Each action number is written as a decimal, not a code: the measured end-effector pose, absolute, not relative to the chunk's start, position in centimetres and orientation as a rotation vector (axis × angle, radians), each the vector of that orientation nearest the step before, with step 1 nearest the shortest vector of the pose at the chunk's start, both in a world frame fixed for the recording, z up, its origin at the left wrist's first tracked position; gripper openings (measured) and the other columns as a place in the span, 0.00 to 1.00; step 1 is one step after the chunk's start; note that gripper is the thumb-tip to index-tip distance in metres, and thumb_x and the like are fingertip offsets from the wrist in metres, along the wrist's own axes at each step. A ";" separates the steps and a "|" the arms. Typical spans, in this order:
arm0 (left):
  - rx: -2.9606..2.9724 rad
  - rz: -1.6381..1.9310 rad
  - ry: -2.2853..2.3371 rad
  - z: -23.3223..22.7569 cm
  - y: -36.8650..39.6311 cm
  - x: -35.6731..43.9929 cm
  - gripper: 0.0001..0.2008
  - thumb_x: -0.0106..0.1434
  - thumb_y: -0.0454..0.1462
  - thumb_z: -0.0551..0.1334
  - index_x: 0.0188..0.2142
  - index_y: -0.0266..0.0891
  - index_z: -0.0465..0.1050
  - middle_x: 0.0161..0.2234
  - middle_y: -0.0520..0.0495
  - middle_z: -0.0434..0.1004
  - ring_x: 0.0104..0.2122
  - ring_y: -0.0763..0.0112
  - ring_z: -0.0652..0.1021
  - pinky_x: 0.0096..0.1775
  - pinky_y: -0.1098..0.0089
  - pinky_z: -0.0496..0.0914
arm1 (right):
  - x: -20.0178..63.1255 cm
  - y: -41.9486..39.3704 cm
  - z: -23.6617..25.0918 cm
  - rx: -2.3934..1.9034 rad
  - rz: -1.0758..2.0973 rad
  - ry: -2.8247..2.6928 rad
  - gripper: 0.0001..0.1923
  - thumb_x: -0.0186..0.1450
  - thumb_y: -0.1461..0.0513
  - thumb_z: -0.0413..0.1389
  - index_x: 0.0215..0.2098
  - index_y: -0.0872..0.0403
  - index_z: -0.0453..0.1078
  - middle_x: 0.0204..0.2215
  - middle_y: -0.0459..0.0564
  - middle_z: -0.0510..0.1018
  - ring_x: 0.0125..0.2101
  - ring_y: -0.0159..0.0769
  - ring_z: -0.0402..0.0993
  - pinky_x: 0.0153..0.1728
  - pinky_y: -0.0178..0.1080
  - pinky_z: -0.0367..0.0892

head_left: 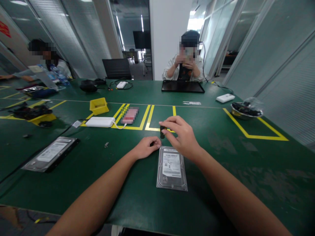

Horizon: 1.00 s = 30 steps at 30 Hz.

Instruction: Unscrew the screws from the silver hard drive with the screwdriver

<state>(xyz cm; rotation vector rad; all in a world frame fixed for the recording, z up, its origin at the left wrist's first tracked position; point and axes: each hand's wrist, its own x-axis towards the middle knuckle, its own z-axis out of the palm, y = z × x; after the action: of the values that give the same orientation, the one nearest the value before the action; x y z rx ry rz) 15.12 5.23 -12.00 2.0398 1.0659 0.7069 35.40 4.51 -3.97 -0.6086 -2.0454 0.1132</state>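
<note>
From the head camera, a bare silver metal hard disk drive with a white label [172, 168] lies flat on the green table mat [221, 157], label up, directly in front of the person. The left hand [145, 148] rests curled against the drive's far left corner, fingers folded in; whether it pinches anything I cannot tell. The right hand [181, 135] hovers just beyond the drive's far edge, its fingertips closed round a small dark cylindrical object [162, 131], held upright. The drive looks rigid and fairly heavy for its size, its smooth casing likely slippery and its insides sensitive to knocks, so the long side edges seem the safest place to take hold. Left of the drive lies a second hard drive in a clear bag [50, 154]. Beyond the drive, a small yellow plastic bin [98, 105] stands open, its contents out of sight; far right of the drive, a round metal bowl [246, 111] holds dark small parts under clear film. Far beyond the drive, a person sits behind a black tray [182, 86].
</note>
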 end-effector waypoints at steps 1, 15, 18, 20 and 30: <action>2.038 0.710 1.062 -12.1 5.3 15.1 0.06 0.64 0.36 0.59 0.33 0.36 0.71 0.29 0.52 0.71 0.31 0.71 0.70 0.35 0.71 0.62 | 35.4 4.5 -4.0 -0.600 0.109 -2.047 0.14 0.68 0.66 0.53 0.50 0.54 0.73 0.41 0.53 0.74 0.43 0.37 0.72 0.43 0.44 0.71; 2.037 0.695 1.067 -11.7 5.2 15.2 0.06 0.64 0.36 0.58 0.32 0.36 0.70 0.28 0.53 0.70 0.30 0.71 0.69 0.34 0.72 0.61 | 35.5 4.6 -3.9 -0.576 0.136 -2.085 0.16 0.67 0.71 0.49 0.50 0.58 0.71 0.49 0.58 0.77 0.52 0.39 0.72 0.52 0.47 0.70; 2.042 0.695 1.064 -11.8 5.2 15.2 0.06 0.64 0.36 0.58 0.32 0.36 0.71 0.29 0.53 0.70 0.30 0.71 0.69 0.35 0.72 0.61 | 35.4 4.5 -3.7 -0.610 0.123 -2.059 0.11 0.68 0.68 0.52 0.47 0.57 0.71 0.46 0.57 0.77 0.48 0.40 0.73 0.49 0.46 0.71; 2.048 0.702 1.063 -11.9 5.3 15.1 0.06 0.64 0.36 0.59 0.32 0.36 0.71 0.29 0.53 0.70 0.31 0.71 0.69 0.35 0.71 0.62 | 35.4 4.5 -3.7 -0.619 0.109 -2.044 0.10 0.68 0.67 0.53 0.46 0.56 0.72 0.44 0.55 0.77 0.46 0.39 0.73 0.48 0.46 0.71; 2.050 0.699 1.070 -12.1 5.3 15.1 0.06 0.64 0.36 0.58 0.32 0.36 0.70 0.28 0.53 0.70 0.30 0.71 0.69 0.34 0.71 0.62 | 35.5 4.4 -3.8 -0.598 0.076 -2.053 0.14 0.67 0.68 0.52 0.49 0.57 0.73 0.47 0.58 0.76 0.49 0.40 0.73 0.48 0.47 0.71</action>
<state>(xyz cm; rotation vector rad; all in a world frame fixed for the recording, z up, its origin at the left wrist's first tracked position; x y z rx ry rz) 15.11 5.31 -12.09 2.0503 1.0702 0.6989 35.48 4.42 -3.83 -0.5976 -2.0533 0.0760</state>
